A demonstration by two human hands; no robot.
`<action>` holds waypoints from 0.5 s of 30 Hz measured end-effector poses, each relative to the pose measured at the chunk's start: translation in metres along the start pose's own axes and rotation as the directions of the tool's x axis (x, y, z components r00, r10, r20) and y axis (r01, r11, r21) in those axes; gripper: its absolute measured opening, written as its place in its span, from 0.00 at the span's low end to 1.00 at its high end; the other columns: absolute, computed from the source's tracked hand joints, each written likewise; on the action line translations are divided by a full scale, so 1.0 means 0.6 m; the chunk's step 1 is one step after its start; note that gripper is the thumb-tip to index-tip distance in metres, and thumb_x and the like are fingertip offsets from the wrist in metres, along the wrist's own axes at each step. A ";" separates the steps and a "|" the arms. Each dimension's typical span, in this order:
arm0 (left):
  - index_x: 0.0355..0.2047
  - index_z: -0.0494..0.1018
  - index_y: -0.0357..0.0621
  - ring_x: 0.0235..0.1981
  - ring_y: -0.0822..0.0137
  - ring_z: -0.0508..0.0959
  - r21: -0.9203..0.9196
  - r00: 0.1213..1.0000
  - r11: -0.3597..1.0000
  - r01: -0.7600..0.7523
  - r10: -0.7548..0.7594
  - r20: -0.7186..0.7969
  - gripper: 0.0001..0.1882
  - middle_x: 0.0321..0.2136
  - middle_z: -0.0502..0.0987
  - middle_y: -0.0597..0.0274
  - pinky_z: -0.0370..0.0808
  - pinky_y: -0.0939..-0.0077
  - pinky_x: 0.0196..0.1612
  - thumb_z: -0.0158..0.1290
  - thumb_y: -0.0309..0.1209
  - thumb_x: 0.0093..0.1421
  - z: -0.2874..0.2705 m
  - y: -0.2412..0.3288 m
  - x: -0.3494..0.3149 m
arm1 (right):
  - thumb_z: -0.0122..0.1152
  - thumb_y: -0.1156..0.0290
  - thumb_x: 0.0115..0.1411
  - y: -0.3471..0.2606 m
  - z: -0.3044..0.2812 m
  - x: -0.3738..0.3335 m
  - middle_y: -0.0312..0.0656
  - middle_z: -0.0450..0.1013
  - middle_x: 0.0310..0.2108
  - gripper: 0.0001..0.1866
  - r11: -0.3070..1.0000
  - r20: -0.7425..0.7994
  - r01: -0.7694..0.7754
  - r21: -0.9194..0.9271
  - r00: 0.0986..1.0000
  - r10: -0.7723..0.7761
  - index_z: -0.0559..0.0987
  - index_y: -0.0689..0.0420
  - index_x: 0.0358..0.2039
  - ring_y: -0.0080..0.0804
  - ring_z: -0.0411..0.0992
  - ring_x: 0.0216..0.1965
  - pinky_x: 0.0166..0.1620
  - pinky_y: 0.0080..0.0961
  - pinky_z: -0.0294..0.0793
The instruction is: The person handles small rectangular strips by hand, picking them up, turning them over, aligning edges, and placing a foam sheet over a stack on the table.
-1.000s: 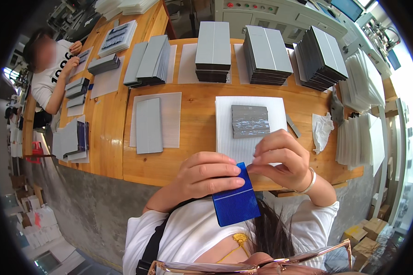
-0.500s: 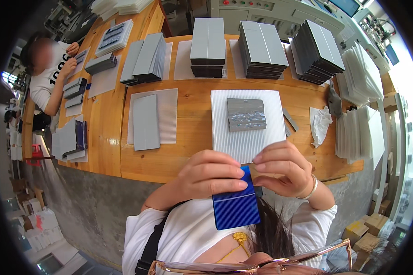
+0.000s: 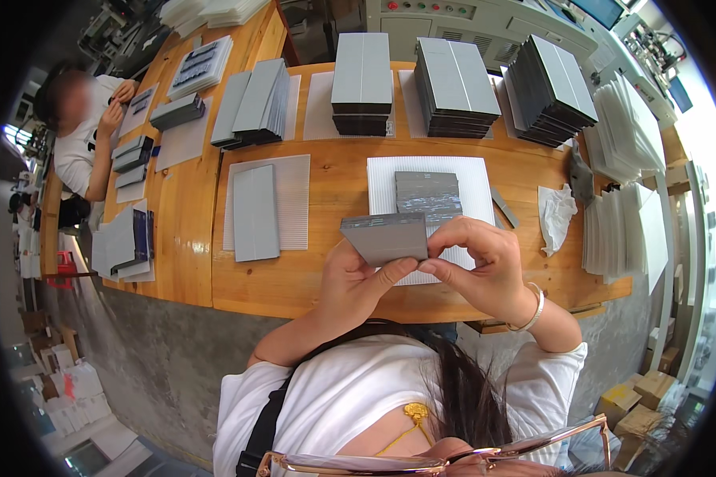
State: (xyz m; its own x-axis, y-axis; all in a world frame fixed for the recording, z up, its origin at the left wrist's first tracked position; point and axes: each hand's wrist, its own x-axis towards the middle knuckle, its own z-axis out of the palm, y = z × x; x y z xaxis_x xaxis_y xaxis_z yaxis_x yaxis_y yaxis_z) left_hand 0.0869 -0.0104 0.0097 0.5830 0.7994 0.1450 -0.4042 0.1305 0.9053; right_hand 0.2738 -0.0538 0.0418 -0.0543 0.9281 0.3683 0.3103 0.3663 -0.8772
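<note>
My left hand [image 3: 352, 285] holds a small stack of solar cells [image 3: 390, 238], its thumb across the grey face and its fingers mostly hidden behind. At the stack's right end, my right hand [image 3: 487, 258] pinches thumb and forefinger together against the edge. The stack is tilted, with its layered long edge toward the table. Just beyond it, fanned grey cell strips [image 3: 433, 189] lie on a pile of white corrugated sheets [image 3: 471, 179]. A narrow grey strip [image 3: 503, 207] rests on the wood to the right of that pile.
Tall grey cell stacks [image 3: 362, 71] line the back of the wooden table [image 3: 326, 171]. A lower grey stack [image 3: 254, 211] lies at the left on a sheet. Crumpled tissue [image 3: 557, 215] and white sheet piles [image 3: 619, 238] are at the right. A co-worker [image 3: 79, 155] sits far left.
Both hands have moved up over the table's near edge. The stack has turned from its blue face to its grey face. My right hand, apart from it before, now pinches its end.
</note>
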 end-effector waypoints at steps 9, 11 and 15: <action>0.44 0.70 0.34 0.41 0.73 0.75 0.004 0.994 0.996 0.089 -0.088 -0.059 0.13 0.40 0.76 0.60 0.73 0.78 0.44 0.55 0.23 0.59 -0.008 -0.006 0.012 | 0.65 0.80 0.53 0.014 0.007 -0.002 0.42 0.76 0.32 0.09 0.925 0.039 -0.264 0.274 0.964 0.263 0.77 0.68 0.35 0.24 0.75 0.34 0.41 0.20 0.76; 0.44 0.70 0.34 0.40 0.73 0.75 0.000 0.992 0.994 0.111 -0.111 -0.057 0.14 0.39 0.76 0.60 0.73 0.79 0.44 0.56 0.23 0.59 -0.011 -0.004 0.015 | 0.63 0.80 0.55 0.015 0.007 -0.001 0.41 0.75 0.33 0.09 0.877 0.075 -0.324 0.355 0.945 0.318 0.76 0.69 0.36 0.24 0.75 0.36 0.43 0.21 0.76; 0.44 0.70 0.34 0.38 0.74 0.76 0.006 0.989 0.991 0.135 -0.134 -0.056 0.14 0.38 0.77 0.60 0.74 0.80 0.42 0.56 0.24 0.58 -0.012 -0.004 0.017 | 0.63 0.80 0.55 0.019 0.007 -0.002 0.41 0.75 0.34 0.10 0.847 0.097 -0.360 0.391 0.931 0.351 0.75 0.69 0.37 0.24 0.75 0.36 0.44 0.21 0.76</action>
State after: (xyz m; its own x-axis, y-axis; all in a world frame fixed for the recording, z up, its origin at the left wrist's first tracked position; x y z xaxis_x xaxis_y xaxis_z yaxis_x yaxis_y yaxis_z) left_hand 0.0886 0.0020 0.0062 0.5916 0.8063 -0.0006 -0.3174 0.2336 0.9191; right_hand 0.2737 -0.0507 0.0300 -0.0339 0.9994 0.0054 -0.0885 0.0024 -0.9961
